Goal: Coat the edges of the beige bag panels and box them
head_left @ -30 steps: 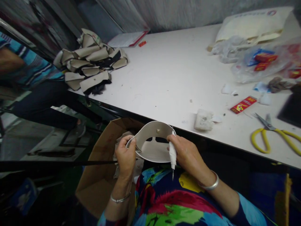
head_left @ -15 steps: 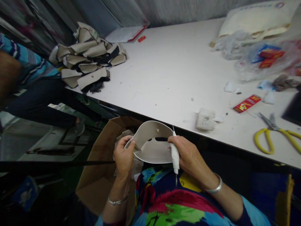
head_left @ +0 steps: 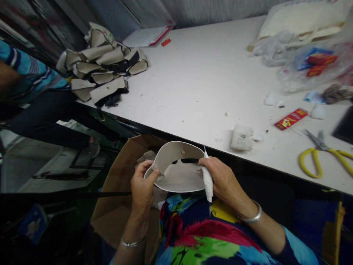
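Observation:
A curved pale grey leather piece (head_left: 176, 173) with a small stud and a dark slot is held over my lap, just below the table's front edge. My left hand (head_left: 142, 187) pinches its left end between thumb and fingers. My right hand (head_left: 222, 180) grips its right end together with a thin tool wrapped in white tape (head_left: 207, 180), whose metal tips stick out above and below the hand.
An open cardboard box (head_left: 118, 191) stands beneath my hands. On the white table (head_left: 198, 81) lie a pile of similar leather pieces (head_left: 102, 70), a grey block (head_left: 240, 137), a red packet (head_left: 291, 119), yellow scissors (head_left: 322, 156) and plastic bags (head_left: 311, 66). Another person sits at the left (head_left: 30, 92).
The leather piece has tilted a little and shifted slightly left in my hands. My right hand's taped tool now leans further right. The view has drifted slightly.

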The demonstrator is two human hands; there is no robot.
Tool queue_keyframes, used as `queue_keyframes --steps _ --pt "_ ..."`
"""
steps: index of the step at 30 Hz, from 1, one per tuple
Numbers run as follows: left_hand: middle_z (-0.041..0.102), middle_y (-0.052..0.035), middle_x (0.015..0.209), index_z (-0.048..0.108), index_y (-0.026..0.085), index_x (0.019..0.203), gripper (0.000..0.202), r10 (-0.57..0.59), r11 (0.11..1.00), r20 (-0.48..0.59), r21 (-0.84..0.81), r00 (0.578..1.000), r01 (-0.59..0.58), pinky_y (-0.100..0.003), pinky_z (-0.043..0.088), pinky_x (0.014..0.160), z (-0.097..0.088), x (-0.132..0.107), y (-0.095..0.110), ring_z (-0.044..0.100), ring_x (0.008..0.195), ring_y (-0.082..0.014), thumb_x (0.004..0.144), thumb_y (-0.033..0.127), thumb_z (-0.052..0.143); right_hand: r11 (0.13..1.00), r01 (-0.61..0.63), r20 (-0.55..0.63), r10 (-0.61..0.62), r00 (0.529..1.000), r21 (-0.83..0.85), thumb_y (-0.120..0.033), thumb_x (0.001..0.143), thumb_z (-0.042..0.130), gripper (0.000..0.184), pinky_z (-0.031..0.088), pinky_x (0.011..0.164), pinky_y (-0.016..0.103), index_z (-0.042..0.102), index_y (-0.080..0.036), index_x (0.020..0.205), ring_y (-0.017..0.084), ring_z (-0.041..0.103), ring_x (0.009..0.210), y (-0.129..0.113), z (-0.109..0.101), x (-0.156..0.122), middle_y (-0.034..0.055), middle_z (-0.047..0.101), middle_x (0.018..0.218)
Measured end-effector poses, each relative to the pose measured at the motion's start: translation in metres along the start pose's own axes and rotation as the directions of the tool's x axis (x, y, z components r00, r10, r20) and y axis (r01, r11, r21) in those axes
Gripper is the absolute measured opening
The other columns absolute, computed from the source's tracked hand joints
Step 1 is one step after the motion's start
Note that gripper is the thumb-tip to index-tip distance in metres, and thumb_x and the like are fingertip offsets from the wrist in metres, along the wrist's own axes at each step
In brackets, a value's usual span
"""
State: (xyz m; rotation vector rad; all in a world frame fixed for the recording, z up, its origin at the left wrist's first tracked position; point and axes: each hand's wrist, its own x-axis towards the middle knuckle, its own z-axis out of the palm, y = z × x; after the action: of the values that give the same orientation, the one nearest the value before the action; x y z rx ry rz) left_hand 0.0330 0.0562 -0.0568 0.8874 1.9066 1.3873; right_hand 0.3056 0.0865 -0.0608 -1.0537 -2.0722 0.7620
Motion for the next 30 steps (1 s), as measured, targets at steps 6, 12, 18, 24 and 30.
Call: queue_keyframes --steps 6,12,18,24,30 --pt "0.07 -0.0062 0.099 0.07 0.017 0.101 0.034 0.112 0.961 -0.074 -0.244 0.991 -0.127 -0.028 0.056 0.079 -0.017 0.005 0.012 0.068 0.09 -0.0189 0.087 0.049 0.072 0.982 0.122 -0.055 -0.115 0.992 0.144 -0.012 0.103 0.05 0.02 0.048 0.075 0.032 0.055 -0.027 0.116 0.019 0.057 0.085 0.009 -0.008 -0.003 0.0027 0.06 0.096" --pt "0.066 -0.0047 0.088 0.069 0.02 0.088 0.021 0.305 0.911 -0.174 -0.233 0.936 -0.34 -0.034 0.058 0.086 -0.021 0.036 0.03 0.067 0.085 -0.0189 0.086 0.041 0.071 0.945 0.178 -0.325 -0.083 0.942 0.275 -0.015 0.098 0.067 0.041 0.057 0.083 0.036 0.045 -0.035 0.125 0.019 0.065 0.098 0.014 -0.001 -0.002 0.0038 0.062 0.119" --pt "0.072 -0.0052 0.089 0.078 0.02 0.088 0.013 0.477 0.852 0.065 -0.276 0.876 -0.444 -0.036 0.059 0.089 0.012 0.049 0.055 0.068 0.085 -0.0202 0.077 0.027 0.078 0.899 0.105 -0.439 0.103 0.893 0.425 -0.025 0.092 0.08 0.048 0.062 0.084 0.037 0.045 -0.033 0.123 0.02 0.069 0.097 0.009 0.01 0.003 0.004 0.064 0.115" --pt "0.077 -0.014 0.114 0.083 0.02 0.106 0.039 0.397 0.912 0.659 -0.208 0.639 -0.352 -0.046 0.055 0.108 0.057 0.044 0.102 0.07 0.114 -0.0331 0.068 0.026 0.089 0.887 0.106 -0.41 0.099 0.907 0.45 -0.021 0.093 0.079 0.044 0.062 0.08 0.032 0.046 -0.032 0.119 0.016 0.071 0.088 0.002 0.009 0.01 0.0012 0.068 0.111" --pt "0.082 -0.0114 0.102 0.087 0.023 0.093 0.036 0.139 0.953 0.94 -0.041 0.312 -0.301 -0.047 0.059 0.102 0.096 0.054 0.133 0.077 0.105 -0.0359 0.058 0.023 0.093 0.91 0.166 -0.362 -0.019 0.932 0.379 -0.019 0.1 0.071 0.033 0.062 0.087 0.035 0.048 -0.032 0.118 0.018 0.074 0.1 0.003 0.0 0.011 0.0014 0.072 0.111"
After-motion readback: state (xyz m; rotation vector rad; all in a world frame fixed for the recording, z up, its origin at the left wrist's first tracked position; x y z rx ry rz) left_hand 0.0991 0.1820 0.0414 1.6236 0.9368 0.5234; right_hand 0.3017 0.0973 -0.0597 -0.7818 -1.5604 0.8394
